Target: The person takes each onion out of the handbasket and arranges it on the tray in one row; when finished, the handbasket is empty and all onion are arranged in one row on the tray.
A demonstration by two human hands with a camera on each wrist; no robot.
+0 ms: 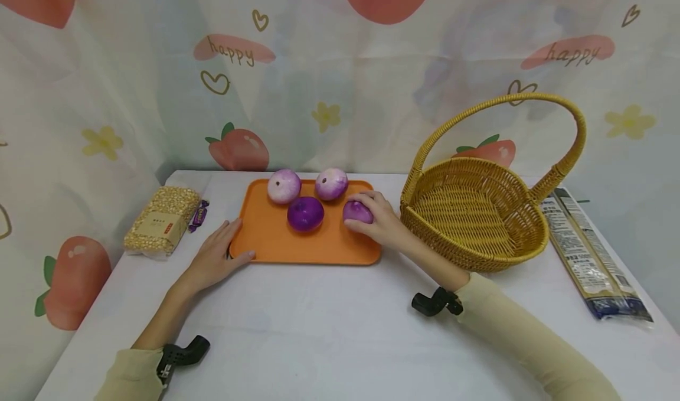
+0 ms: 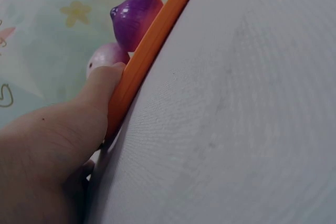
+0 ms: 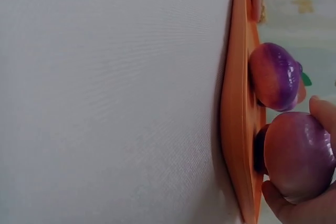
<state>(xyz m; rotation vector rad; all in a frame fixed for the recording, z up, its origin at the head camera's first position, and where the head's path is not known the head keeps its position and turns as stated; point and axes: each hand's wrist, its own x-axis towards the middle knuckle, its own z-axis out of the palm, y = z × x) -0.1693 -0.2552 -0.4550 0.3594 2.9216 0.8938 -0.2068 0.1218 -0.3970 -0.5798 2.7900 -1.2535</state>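
Note:
My right hand grips a purple onion at the right side of an orange tray, thumb and fingers on opposite sides of it. The right wrist view shows this held onion close over the tray, with a dark shadow under it. Three more onions are on the tray: a dark purple one in the middle and two paler ones, one at back left, the other at back centre. My left hand rests at the tray's left front corner, fingers extended along the side, thumb on the front rim.
A yellow wicker basket with a tall handle stands right of the tray, near my right forearm. Flat printed packages lie beyond it. On the left are a bag of yellow grains and a purple-wrapped candy. A patterned curtain hangs behind.

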